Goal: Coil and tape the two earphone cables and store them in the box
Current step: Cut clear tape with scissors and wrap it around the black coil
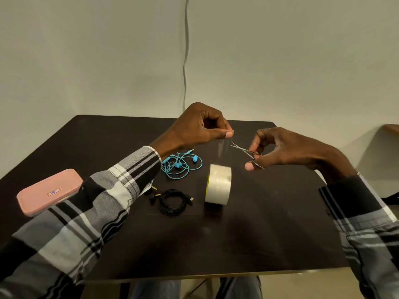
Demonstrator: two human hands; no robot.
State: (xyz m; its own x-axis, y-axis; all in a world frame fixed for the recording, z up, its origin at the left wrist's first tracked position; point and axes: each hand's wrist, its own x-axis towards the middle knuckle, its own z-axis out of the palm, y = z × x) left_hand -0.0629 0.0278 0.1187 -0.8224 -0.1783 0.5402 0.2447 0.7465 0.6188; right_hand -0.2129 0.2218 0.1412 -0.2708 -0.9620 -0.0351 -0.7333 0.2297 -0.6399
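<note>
Pinching the free end of a clear tape strip (222, 147) between thumb and forefinger, the left hand (200, 126) holds it taut above the tape roll (218, 184), which stands on edge on the tabletop (269, 223). The strip's long axis runs steeply down from those fingers to the roll. Just right of it, the right hand (280, 149) grips small scissors (246, 151), blades parted and pointing left at the strip, nearly touching. Below the left fingers lie the blue earphones (181, 166), loose, and the coiled black earphones (172, 201); the pink box (48, 192) sits far left.
</note>
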